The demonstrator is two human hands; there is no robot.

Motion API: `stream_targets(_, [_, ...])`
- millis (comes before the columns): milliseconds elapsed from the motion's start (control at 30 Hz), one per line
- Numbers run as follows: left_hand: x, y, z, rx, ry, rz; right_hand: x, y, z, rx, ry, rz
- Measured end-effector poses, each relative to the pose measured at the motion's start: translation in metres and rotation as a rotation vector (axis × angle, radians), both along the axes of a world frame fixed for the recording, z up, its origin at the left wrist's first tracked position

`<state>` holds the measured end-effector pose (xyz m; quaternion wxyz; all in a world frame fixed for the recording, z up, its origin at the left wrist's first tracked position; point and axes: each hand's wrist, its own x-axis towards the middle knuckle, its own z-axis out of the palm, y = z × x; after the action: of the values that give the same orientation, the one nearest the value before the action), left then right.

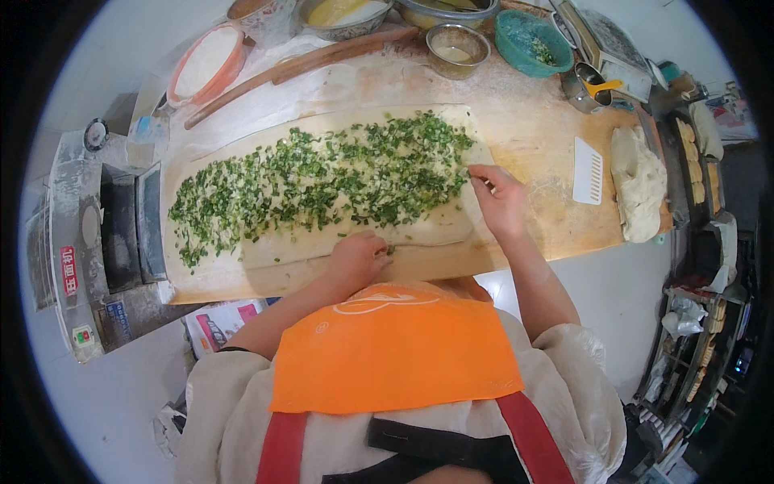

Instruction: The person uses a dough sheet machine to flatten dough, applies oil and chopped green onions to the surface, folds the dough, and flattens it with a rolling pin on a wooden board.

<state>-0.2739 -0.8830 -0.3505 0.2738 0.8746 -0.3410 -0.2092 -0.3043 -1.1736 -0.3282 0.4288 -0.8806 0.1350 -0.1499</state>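
Note:
A long, flat dough sheet (435,228) lies across the floured wooden table, with a thick layer of chopped green onions (322,173) over most of it. Its near edge shows a plain strip that looks folded over. My left hand (357,260) rests at this near edge with its fingers curled in; a few green bits lie beside the fingertips, and what they hold is hidden. At the sheet's right end, my right hand (500,200) pinches the dough's edge between thumb and fingers, right beside the green onions.
A long rolling pin (302,66) lies behind the dough. Flour tub (208,64), metal bowl (457,50) and green basin (534,44) line the back. Rightward are a white slotted scraper (588,171) and a dough lump (639,184). A machine (121,234) stands left.

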Motion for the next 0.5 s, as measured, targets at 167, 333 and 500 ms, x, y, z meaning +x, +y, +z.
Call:
stream_targets(167, [-0.015, -0.008, -0.028, 0.009, -0.191, 0.008, -0.010, 0.009, -0.019, -0.104, -0.021, 0.042])
stream_targets(333, [-0.004, -0.016, -0.009, 0.118, -0.015, 0.156, 0.000, 0.023, -0.007, -0.072, -0.097, 0.043])
stream_targets(500, [0.058, 0.022, 0.025, 0.190, -0.143, 0.277, 0.021, 0.019, 0.009, 0.012, -0.076, 0.181])
